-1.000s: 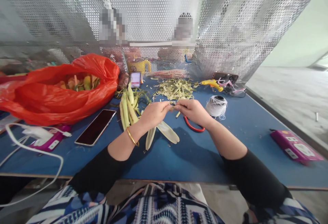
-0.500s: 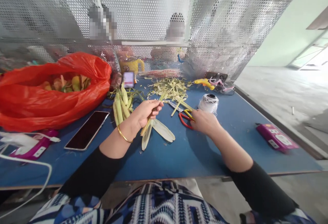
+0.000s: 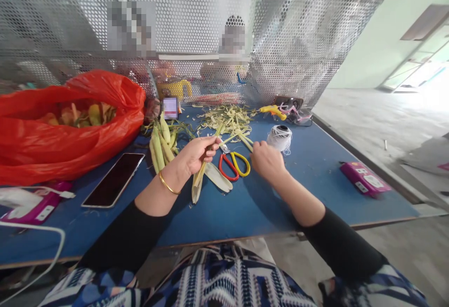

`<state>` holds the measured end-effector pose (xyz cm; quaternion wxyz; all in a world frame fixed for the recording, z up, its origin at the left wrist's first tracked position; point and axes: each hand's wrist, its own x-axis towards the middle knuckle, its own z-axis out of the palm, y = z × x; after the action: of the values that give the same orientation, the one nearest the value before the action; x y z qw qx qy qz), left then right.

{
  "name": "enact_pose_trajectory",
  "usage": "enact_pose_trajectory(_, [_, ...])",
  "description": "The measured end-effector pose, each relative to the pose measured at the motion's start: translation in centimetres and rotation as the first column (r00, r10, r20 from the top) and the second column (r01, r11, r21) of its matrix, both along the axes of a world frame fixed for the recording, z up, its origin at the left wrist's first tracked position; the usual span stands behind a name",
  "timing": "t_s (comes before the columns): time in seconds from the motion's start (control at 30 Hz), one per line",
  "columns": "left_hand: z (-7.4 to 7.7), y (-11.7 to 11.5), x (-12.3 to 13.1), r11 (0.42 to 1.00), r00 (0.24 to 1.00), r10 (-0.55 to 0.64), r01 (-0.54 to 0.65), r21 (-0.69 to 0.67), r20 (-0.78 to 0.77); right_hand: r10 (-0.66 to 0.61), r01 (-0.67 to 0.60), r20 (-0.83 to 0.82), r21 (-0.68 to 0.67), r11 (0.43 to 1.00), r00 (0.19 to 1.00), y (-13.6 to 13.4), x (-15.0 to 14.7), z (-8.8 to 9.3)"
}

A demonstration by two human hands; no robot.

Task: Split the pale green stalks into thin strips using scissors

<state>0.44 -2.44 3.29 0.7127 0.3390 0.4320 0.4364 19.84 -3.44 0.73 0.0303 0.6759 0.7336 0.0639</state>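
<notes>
My left hand point(image 3: 201, 152), a gold bangle at its wrist, is closed round a bundle of pale green husk strips point(image 3: 197, 185) that sticks out above and below the fingers. To the right, my right hand point(image 3: 268, 161) is closed, its fingertips pinching the near end of a thin pale husk strip point(image 3: 246, 142). Scissors point(image 3: 234, 166) with one red and one yellow handle lie on the blue table between my hands, blades partly hidden by the left fingers. A broad whitish husk leaf point(image 3: 219, 179) lies beside the held bundle.
Shredded strips point(image 3: 224, 119) are heaped behind my hands. Pale green husk bundles point(image 3: 159, 145), a phone point(image 3: 114, 180) and a red plastic bag point(image 3: 45, 145) lie left. A white thread spool point(image 3: 279, 139), yellow glue gun point(image 3: 273, 111) and purple box point(image 3: 365, 179) are right. A perforated metal screen point(image 3: 196, 12) stands behind.
My right hand has left the scissors, which now lie on the table, and has come to a husk strip. My left hand keeps its bundle. The view has shifted slightly to the right.
</notes>
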Motion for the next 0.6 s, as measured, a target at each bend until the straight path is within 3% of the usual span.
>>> enact_pose_trajectory(0.07, [0.1,-0.1,0.0,1.0,1.0,0.002,-0.002,-0.002,0.003,-0.075,0.075,0.013,-0.038,0.996,0.997,0.9,1.0,-0.1])
enact_pose_trajectory(0.4, [0.0,0.0,-0.2,1.0,0.999,-0.013,0.013,-0.011,0.044,-0.173,0.169,-0.048,-0.074,0.983,0.984,2.6,2.3,-0.9])
enact_pose_trajectory(0.6, [-0.1,-0.1,0.0,1.0,0.999,-0.016,0.017,-0.008,0.039,-0.169,0.161,-0.098,-0.086,0.983,0.981,3.1,2.5,-1.1])
